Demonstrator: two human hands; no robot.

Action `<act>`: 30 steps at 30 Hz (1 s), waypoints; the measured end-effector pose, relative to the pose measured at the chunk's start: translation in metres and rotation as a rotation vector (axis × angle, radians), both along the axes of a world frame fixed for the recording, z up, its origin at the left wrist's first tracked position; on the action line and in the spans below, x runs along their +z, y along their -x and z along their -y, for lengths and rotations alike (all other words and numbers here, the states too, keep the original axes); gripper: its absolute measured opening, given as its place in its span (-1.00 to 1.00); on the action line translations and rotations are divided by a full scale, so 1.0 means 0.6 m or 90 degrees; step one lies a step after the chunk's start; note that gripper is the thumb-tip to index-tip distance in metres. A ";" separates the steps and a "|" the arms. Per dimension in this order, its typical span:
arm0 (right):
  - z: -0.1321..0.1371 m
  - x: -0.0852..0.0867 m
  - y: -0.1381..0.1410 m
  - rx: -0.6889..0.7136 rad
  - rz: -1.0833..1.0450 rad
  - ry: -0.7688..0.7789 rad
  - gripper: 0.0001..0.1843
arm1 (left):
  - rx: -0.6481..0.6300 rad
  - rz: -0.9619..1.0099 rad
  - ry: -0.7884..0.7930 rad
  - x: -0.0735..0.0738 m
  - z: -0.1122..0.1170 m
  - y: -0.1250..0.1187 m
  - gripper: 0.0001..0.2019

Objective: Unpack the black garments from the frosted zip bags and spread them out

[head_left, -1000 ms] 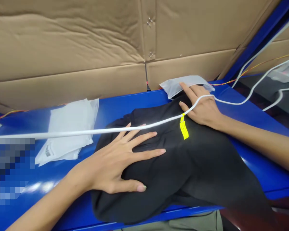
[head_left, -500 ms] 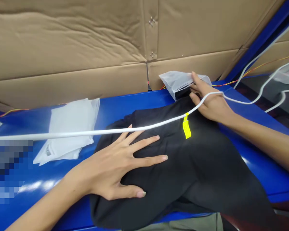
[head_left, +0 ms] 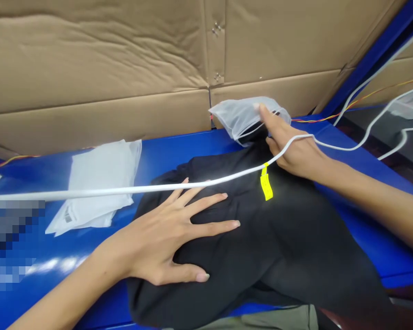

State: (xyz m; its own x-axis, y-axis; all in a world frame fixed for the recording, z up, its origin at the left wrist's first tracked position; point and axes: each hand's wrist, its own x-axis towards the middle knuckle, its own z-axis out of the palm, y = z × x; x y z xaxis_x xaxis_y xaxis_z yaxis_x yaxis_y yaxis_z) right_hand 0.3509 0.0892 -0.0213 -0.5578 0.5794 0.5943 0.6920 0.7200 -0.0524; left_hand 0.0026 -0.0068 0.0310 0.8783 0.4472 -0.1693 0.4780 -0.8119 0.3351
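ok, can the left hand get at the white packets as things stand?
Likely yes: the left hand is spread on the black garment, gripping nothing visible, with the white packets nearby, beyond its left side. The white cable crosses them in view, so it might get in the way.

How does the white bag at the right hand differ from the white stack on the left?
The white bag gapes open, with black fabric at its mouth; the white stack lies flat on the blue table. The right hand touches the white bag, while neither hand touches the white stack. The white stack shows a barcode; none is visible on the white bag. Both are whitish.
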 end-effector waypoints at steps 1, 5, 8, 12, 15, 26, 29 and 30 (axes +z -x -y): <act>0.003 0.000 0.005 0.009 0.021 -0.019 -0.14 | -0.001 0.000 0.002 0.000 0.000 -0.001 -0.18; 0.015 -0.001 0.022 0.072 0.058 -0.025 -0.16 | -0.002 -0.004 0.009 0.000 -0.001 -0.003 -0.18; 0.026 0.006 0.035 0.106 0.046 -0.035 -0.17 | 0.000 0.010 0.007 0.000 -0.001 -0.003 -0.18; 0.051 0.014 0.052 0.138 0.030 -0.035 -0.19 | 0.012 0.017 -0.017 -0.005 0.001 -0.002 -0.21; 0.074 0.012 0.062 0.167 0.026 -0.022 -0.20 | 0.041 0.053 -0.031 -0.010 0.003 -0.003 -0.24; 0.117 0.007 0.074 0.282 0.084 0.061 -0.01 | 0.205 0.171 -0.193 -0.024 0.002 -0.007 -0.43; 0.123 0.007 0.077 0.295 0.118 0.047 -0.16 | 0.241 0.190 -0.213 -0.031 0.001 -0.009 -0.52; 0.123 0.007 0.079 0.288 0.115 0.039 -0.28 | 0.251 0.181 -0.222 -0.032 0.001 -0.010 -0.56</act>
